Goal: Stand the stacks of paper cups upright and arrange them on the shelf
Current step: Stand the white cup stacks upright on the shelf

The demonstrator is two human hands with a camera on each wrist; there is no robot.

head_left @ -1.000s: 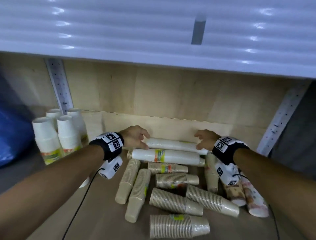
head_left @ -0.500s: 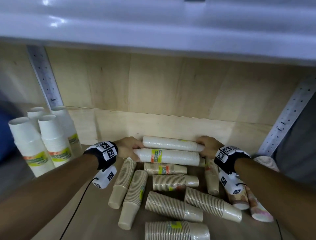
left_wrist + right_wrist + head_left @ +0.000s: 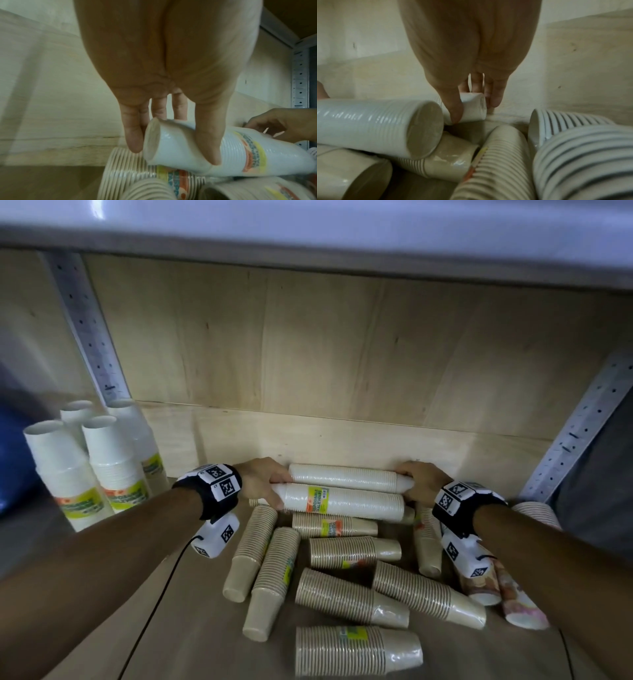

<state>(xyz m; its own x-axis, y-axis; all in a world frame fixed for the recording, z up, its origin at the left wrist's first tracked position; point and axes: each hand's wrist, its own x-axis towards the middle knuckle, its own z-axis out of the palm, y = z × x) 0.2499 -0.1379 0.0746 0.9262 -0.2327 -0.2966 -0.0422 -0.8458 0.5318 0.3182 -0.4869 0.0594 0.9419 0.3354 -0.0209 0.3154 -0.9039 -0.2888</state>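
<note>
Head view: two long white stacks lie side by side against the wooden back wall at the frame's centre. The left hand (image 3: 263,481) grips the left end of the front white stack (image 3: 342,503), the one with a yellow label. In the left wrist view its thumb (image 3: 208,138) curls over the narrow closed end and the fingers (image 3: 132,132) wrap behind it. The right hand (image 3: 419,482) holds the right end of the rear white stack (image 3: 346,477); the right wrist view shows thumb and fingers (image 3: 494,97) pinching that stack's small end cup.

Below these, in the lower middle of the head view, a jumble of beige stacks (image 3: 346,594) lies on its side on the shelf (image 3: 205,628), pointing various ways. Two patterned stacks (image 3: 513,597) lie at lower right, partly under the right forearm. At centre left, four upright white stacks (image 3: 113,460) stand grouped by a perforated metal upright (image 3: 89,326).
</note>
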